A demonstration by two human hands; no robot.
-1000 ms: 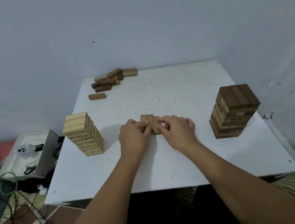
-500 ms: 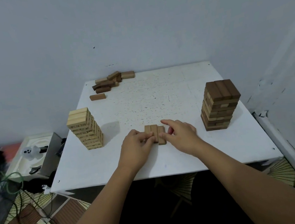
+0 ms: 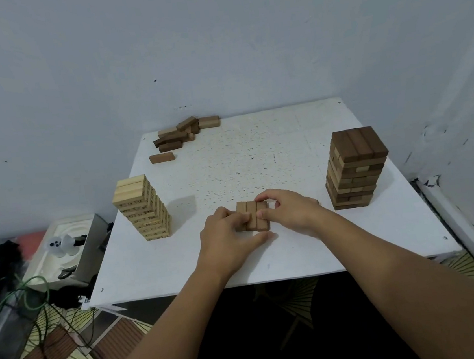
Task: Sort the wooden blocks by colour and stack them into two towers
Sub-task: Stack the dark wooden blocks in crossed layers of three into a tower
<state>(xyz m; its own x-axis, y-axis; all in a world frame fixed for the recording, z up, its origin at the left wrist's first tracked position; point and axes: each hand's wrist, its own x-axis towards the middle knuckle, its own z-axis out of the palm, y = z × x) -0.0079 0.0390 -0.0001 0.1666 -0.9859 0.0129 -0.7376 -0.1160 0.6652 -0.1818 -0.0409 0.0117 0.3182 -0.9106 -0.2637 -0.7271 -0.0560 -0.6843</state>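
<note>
Both hands, left hand and right hand, pinch a row of three brown blocks at the tabletop's six o'clock (fingers curled around it), seemingly squaring a layer to lift onto the dark tower at three o'clock.

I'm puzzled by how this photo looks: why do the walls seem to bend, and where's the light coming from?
Head view: a wide-angle lens bows the table edges and the wall corner at right. The pale tower throws a soft shadow to its right, so the light probably comes from the left. No glare; the loose blocks look slightly soft.

towers left, right, blocks between
</note>
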